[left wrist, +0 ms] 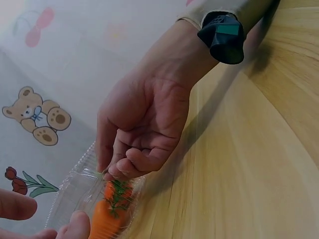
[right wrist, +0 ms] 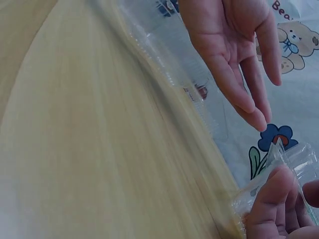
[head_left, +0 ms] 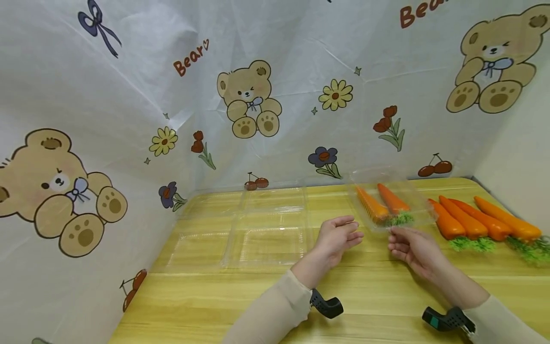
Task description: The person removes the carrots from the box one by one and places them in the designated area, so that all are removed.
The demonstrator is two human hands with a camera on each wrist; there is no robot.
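A clear plastic box point(head_left: 418, 203) holds two orange carrots point(head_left: 391, 198) with green leafy tops. My right hand point(head_left: 416, 249) pinches the near edge of this box between thumb and fingers; the left wrist view shows the pinch point(left wrist: 142, 129) up close. Left of the box, my left hand point(head_left: 336, 241) hovers with relaxed fingers and holds nothing. In the right wrist view the left hand point(right wrist: 232, 57) hangs apart from the plastic, its fingers extended. The fingers point(right wrist: 274, 204) of my right hand press the clear plastic there.
More carrots point(head_left: 464, 220) lie in a row on the wooden table point(head_left: 343, 301) at the right. Clear plastic boxes point(head_left: 272, 229) stand at the left, hard to make out against the wood. A bear-print sheet point(head_left: 292, 157) hangs behind the table.
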